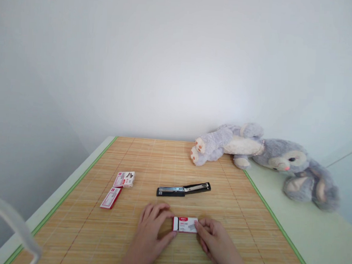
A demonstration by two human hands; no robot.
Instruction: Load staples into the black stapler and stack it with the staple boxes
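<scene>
A small red and white staple box [188,225] lies between my hands low over the mat, its left end flap folded out. The thumb and index finger of my left hand [152,235] span that flap end, touching its top and bottom edges. Pinched between the thumb and fingers of my right hand [214,240] is the box's right end. Just beyond the box, a black stapler [172,191] rests unfolded, its metal staple channel showing. Whether staples are inside the box cannot be seen.
At the left, a white box with a stapler picture [125,179] touches a second red and white box [110,198]. A grey plush rabbit [244,147] lies across the back right. The bamboo mat [150,158] has green edging. A white curved bar [13,217] stands at lower left.
</scene>
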